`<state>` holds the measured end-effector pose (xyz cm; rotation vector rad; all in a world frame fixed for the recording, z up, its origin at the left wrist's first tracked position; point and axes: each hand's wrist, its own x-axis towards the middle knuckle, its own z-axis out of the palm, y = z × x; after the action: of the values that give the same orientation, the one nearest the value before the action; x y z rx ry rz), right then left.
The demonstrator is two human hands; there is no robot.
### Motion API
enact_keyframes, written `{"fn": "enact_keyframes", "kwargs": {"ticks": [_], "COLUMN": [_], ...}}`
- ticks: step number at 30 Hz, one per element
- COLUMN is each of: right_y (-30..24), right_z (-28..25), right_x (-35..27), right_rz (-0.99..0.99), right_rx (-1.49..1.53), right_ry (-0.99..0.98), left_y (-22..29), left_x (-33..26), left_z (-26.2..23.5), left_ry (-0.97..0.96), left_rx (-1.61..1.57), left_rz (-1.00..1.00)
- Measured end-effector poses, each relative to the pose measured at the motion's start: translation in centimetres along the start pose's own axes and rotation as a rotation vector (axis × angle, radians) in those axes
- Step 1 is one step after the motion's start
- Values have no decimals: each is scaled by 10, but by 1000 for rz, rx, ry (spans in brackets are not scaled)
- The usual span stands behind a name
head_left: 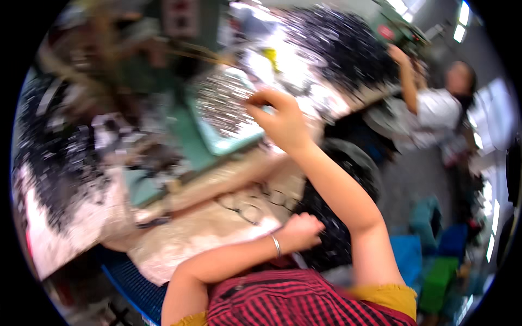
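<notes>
My right hand (pixel 283 119) reaches out over the right edge of a pale green tray (pixel 222 145). The tray is filled with small shiny metal pieces (pixel 220 103). Thumb and fingers are bent toward each other in a pinch; anything between them is too small and blurred to make out. Close to my body, my left hand (pixel 299 232), a metal bangle (pixel 277 245) on its wrist, is curled closed beside a tub of black pieces (pixel 331 239). What it holds, if anything, is hidden. Several thin dark loops (pixel 250 213) lie on the covered table edge left of it.
A green machine (pixel 182 125) stands behind the table, blurred. Heaps of black pieces lie at left (pixel 60 157) and far right (pixel 342 46). A co-worker (pixel 440 108) in white sits at the right. A blue basket (pixel 128 288) is below the table; bins (pixel 437 282) stand at lower right.
</notes>
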<state>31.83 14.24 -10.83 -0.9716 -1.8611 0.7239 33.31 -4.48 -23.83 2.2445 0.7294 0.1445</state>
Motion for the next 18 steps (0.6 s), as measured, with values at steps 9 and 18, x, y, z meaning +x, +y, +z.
{"fn": "enact_keyframes", "kwargs": {"ticks": [9, 18], "right_y": [-67, -91], "right_z": [50, 113], "right_x": [3, 19], "right_rz": [-42, 133], "right_rx": [338, 619], "right_ry": [-7, 98], "left_y": [-38, -158], "left_x": [-321, -411], "left_z": [-213, -256], "left_ry": [325, 1263], "left_rx": [-596, 770], "left_rz": [-541, -955]}}
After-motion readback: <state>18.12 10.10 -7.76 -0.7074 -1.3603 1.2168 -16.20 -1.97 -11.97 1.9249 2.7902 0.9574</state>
